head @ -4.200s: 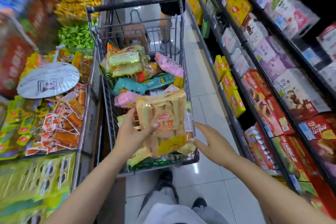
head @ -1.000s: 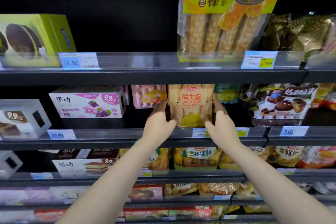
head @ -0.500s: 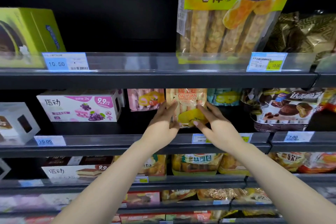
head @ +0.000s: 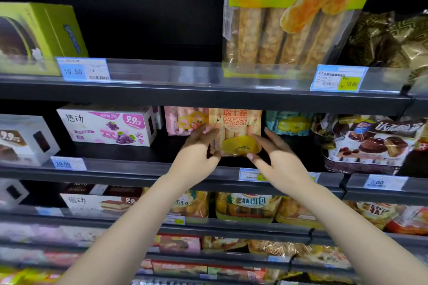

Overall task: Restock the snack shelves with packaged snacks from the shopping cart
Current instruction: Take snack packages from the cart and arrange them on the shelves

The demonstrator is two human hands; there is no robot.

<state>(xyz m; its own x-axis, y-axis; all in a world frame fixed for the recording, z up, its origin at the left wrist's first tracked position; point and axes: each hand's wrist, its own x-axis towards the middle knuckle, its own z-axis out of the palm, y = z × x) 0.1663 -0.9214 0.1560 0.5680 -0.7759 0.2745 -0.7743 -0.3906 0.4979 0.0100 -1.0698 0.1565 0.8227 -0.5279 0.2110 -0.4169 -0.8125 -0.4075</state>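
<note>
An orange Swiss-roll bag point(head: 238, 127) stands upright on the second dark shelf point(head: 139, 169), between a pink snack bag point(head: 183, 120) and a teal bag point(head: 289, 122). My left hand point(head: 196, 152) lies against the orange bag's lower left edge, its fingers straight. At the lower right edge, my right hand point(head: 278, 159) has its fingers extended and its thumb under the bag's bottom corner. Neither hand is curled round the bag. The shopping cart is out of view.
A white grape-cake box point(head: 106, 125) sits left on the same shelf and a chocolate-cake pack point(head: 370, 143) right. Above stand a green box point(head: 39, 37) and a tall yellow bread-stick bag point(head: 289, 18). Lower shelves hold several more packs.
The orange bag went from the cart onto the second shelf. Over the last second my hands slid from gripping its sides down to its lower edges, fingers loosened.
</note>
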